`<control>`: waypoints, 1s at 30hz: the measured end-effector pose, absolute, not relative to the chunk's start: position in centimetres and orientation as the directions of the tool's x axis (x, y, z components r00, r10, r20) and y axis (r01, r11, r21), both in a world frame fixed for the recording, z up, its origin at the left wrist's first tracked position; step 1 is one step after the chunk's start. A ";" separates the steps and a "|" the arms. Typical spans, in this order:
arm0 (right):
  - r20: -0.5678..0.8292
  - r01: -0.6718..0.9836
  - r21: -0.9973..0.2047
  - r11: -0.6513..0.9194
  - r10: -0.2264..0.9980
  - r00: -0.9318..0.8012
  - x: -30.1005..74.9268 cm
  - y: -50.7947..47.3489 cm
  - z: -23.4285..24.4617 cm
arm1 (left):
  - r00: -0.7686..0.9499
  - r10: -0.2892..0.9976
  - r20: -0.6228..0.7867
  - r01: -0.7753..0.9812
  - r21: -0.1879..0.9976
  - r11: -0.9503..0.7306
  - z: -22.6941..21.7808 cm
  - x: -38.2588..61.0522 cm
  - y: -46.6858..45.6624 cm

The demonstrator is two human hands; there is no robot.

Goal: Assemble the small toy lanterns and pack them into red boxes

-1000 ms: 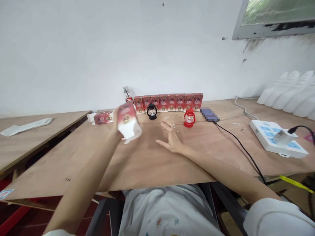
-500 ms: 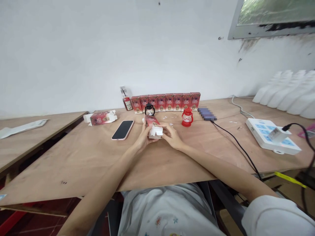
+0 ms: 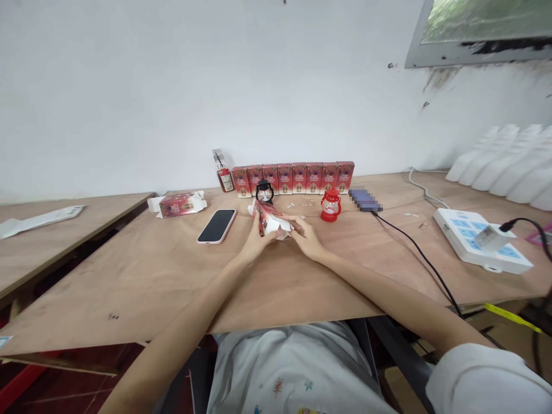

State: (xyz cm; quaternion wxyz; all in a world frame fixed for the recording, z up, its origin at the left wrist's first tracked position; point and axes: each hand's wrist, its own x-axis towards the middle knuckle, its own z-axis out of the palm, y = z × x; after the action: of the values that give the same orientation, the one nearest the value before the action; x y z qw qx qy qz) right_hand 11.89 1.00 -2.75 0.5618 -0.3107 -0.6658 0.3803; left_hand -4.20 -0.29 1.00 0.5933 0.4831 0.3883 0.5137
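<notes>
Between my two hands is a small red cardboard box [image 3: 271,218] with its white end flaps unfolded toward me. My left hand [image 3: 255,238] grips its left side, thumb near the flaps. The fingers of my right hand [image 3: 305,237] close on the flap end from the right. Just behind the box stands a small black lantern [image 3: 264,191], its lower part partly hidden. A red lantern [image 3: 330,206] stands upright to the right of my right hand. Another red box [image 3: 176,205], flaps open at both ends, lies at the left.
A row of several red boxes [image 3: 299,179] stands along the wall, beside a small bottle [image 3: 225,179]. A phone [image 3: 217,226] lies left of my hands. At the right are a blurred purple device [image 3: 364,200] on a black cable, a power strip [image 3: 480,241] and several white bottles [image 3: 502,164].
The box has turned and tilted, its flap end now pointing more to the right. My left thumb has moved onto the flap end. The view has shifted slightly.
</notes>
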 end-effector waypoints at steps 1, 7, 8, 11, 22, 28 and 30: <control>0.517 0.005 -0.851 0.525 0.840 -0.165 11.9 1.0 -2.7 | 0.156 0.987 0.042 -0.217 0.976 -0.007 0.9 -4.2 -0.1; 0.544 0.004 -0.837 0.547 0.833 -0.097 11.8 0.8 -2.6 | 0.055 0.981 0.186 -0.001 0.982 -0.187 0.7 -4.6 -0.1; 0.546 0.006 -0.836 0.549 0.831 -0.106 11.7 0.8 -2.6 | 0.046 0.969 0.243 0.073 0.967 -0.245 0.9 -4.6 -0.3; 0.551 0.036 -0.827 0.561 0.822 -0.144 11.7 0.7 -2.6 | 0.056 0.907 0.417 0.281 0.865 -0.416 1.2 -4.7 -1.3; 0.450 -0.018 -0.892 0.453 0.881 -0.147 11.1 0.9 -3.2 | 0.144 0.785 0.602 0.672 0.523 -0.524 0.4 -5.7 -0.2; 0.426 -0.102 -0.904 0.415 0.889 -0.168 10.8 0.8 -3.2 | 0.223 0.680 0.699 0.827 0.233 -0.511 0.0 -6.3 0.5; 0.435 -0.095 -0.900 0.425 0.885 -0.163 10.7 0.7 -3.2 | 0.244 0.645 0.724 0.827 0.193 -0.528 -0.2 -6.3 0.7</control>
State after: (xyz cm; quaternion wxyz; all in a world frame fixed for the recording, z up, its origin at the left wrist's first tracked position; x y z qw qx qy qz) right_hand 10.72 0.68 -3.15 0.5652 -0.3151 -0.6269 0.4338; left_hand -6.31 0.67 -0.18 -0.1152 0.7801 0.4718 0.3945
